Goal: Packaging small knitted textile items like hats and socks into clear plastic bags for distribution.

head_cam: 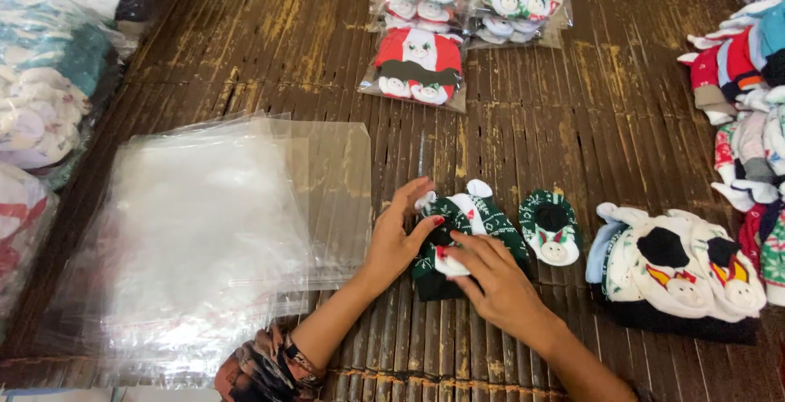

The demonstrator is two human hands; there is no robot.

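— Stock, largest first?
— Table [572, 124], dark bamboo slats. Clear plastic bags [204, 230], stacked at nine o'clock. Sock heap [679, 267] at three o'clock; packed sets [419, 67] at twelve.
— Hands?
— Left hand [396, 242] and right hand [495, 283], both pressed on the green patterned socks [478, 218] at centre, fingers narrow. Single green sock [552, 226] just beside, at their three o'clock.

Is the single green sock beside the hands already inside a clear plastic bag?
No, the single green sock lies bare on the bamboo mat, apart from the stack of clear bags.
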